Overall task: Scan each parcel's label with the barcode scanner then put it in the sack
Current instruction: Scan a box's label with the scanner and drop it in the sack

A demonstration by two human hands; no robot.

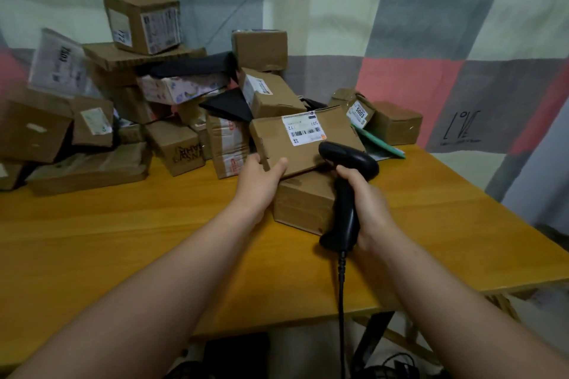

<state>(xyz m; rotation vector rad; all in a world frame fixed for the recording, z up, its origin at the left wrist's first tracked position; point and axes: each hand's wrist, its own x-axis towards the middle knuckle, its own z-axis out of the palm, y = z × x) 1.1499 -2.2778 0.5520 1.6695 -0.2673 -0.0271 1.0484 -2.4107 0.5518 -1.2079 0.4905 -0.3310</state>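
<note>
A wooden table (123,240) fills the middle of the view. A loose pile (138,120) of cardboard parcels is heaped across its far-left side and back edge. No sack is in view, so I cannot tell where it sits.

The parcel (268,135) being scanned is a flat brown box held up at the near edge of the pile. Its long axis runs left to right and its top face is tilted toward the person. Its near edge lies over a second box (301,206) that stands on the table; whether the two touch is unclear.

The scanner (348,160) is black and pistol-shaped, with its cable (341,301) hanging off the table's front. Its head sits over the near-right part of the parcel, nose aimed away and slightly left.

The left hand (261,172) grips the parcel's near-left corner, thumb on top and fingers hidden underneath. The right hand (366,203) is wrapped round the scanner's handle; the trigger finger is hidden.

The label (303,129) is white and lies on the far-right part of the top face, its barcode strip along its near edge. It is just beyond the scanner's nose and a little to its left, and the right hand is the nearer one. My judgement is that the scan is the step in hand, and it needs only a slight leftward aim or a small tilt of the parcel.
</note>
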